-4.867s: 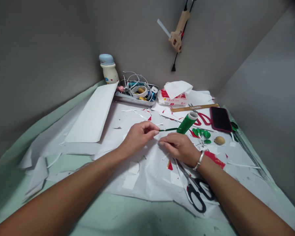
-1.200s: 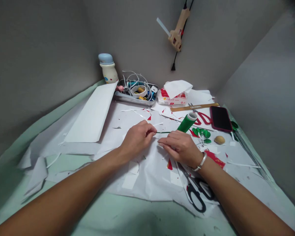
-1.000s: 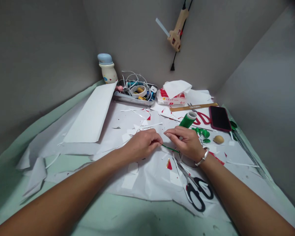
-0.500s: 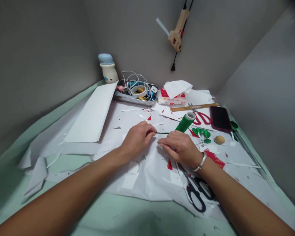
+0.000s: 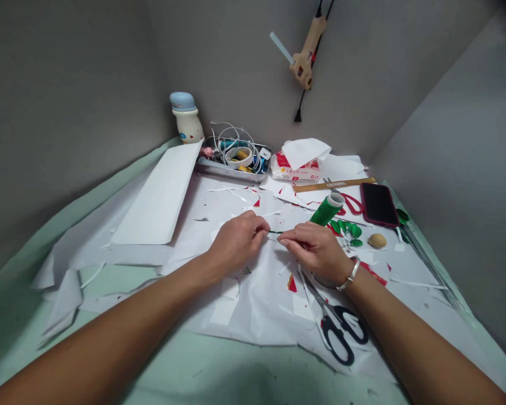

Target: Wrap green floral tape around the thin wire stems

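My left hand (image 5: 240,239) is closed, thumb and fingertips pinching one end of a thin dark-green stem (image 5: 275,232). The stem runs across to the fingers of my right hand (image 5: 314,247), which hide its other end. A spool of green thread (image 5: 325,211) leans up to the right out of my right hand, its white core end on top; its lower part is behind the fingers. Black-handled scissors (image 5: 337,329) lie under my right wrist. Beyond that hand are several small green leaf-shaped pieces (image 5: 349,229) on pale stalks.
White paper sheets and red scraps cover the table. At the back stand a bottle (image 5: 188,121), a metal tray (image 5: 231,171) of cords and thread, and a tissue pack (image 5: 295,169). Rightward lie a ruler (image 5: 341,183), red-handled scissors (image 5: 352,203) and a phone (image 5: 379,204). A glue gun (image 5: 306,56) hangs above.
About a second ago my hands shifted and the stem slanted down to the right; now it lies nearly level again. Since half a second ago, my right hand and the spool have moved slightly right.
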`<control>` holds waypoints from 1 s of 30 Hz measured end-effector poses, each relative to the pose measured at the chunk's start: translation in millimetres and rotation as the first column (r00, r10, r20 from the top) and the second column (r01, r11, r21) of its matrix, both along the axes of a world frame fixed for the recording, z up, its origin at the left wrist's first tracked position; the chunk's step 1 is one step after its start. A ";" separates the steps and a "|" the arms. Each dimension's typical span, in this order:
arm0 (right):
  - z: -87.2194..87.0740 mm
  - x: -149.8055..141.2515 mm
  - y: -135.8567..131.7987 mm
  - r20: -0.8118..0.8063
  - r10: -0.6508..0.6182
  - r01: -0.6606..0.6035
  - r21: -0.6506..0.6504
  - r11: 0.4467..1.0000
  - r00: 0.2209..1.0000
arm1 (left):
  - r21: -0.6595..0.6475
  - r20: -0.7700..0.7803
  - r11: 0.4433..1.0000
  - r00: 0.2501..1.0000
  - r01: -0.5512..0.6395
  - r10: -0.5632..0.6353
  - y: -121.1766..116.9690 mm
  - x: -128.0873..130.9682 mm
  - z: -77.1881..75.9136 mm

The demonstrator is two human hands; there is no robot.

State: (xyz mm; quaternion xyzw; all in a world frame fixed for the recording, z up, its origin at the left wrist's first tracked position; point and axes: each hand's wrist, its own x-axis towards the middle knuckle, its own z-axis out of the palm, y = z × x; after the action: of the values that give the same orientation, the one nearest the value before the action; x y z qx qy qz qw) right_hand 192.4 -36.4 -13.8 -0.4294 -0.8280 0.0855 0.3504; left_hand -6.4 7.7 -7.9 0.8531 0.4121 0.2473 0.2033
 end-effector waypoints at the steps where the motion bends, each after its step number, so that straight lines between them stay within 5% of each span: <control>1: -0.1 -0.9 -1.1 0.023 0.008 -0.009 0.012 1.000 1.000 | 0.012 -0.010 1.000 1.000 -0.013 0.013 -0.3 -0.1 -0.3; 7: 1.4 2.3 0.7 0.030 -0.047 0.046 0.034 0.998 0.998 | -0.025 -0.053 0.987 0.985 0.161 -0.162 -3.9 2.3 -0.8; 11: -0.9 8.6 7.2 -0.112 -0.079 0.068 -0.098 0.993 0.990 | -0.155 0.100 0.946 0.957 0.285 -0.272 -4.3 3.9 4.5; 18: -7.8 6.6 6.6 -0.205 -0.060 0.004 -0.265 0.964 0.977 | -0.487 0.429 0.844 0.903 0.226 0.005 -0.8 2.8 10.0; 23: -7.0 -1.4 2.0 -0.111 0.045 -0.068 -0.213 0.975 0.993 | -0.498 0.463 0.850 0.882 0.171 0.094 -1.6 3.3 12.6; 30: -3.2 -3.8 3.4 -0.234 -0.087 0.055 -0.137 0.989 0.968 | -0.479 0.491 0.862 0.865 0.166 0.106 -3.2 4.8 14.8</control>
State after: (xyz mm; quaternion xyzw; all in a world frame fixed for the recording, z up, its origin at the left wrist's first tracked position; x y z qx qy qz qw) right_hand 188.6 -33.0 -17.0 -0.4671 -0.7565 0.1776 0.4218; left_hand -1.6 4.5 6.9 0.6821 0.3813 0.3399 0.5233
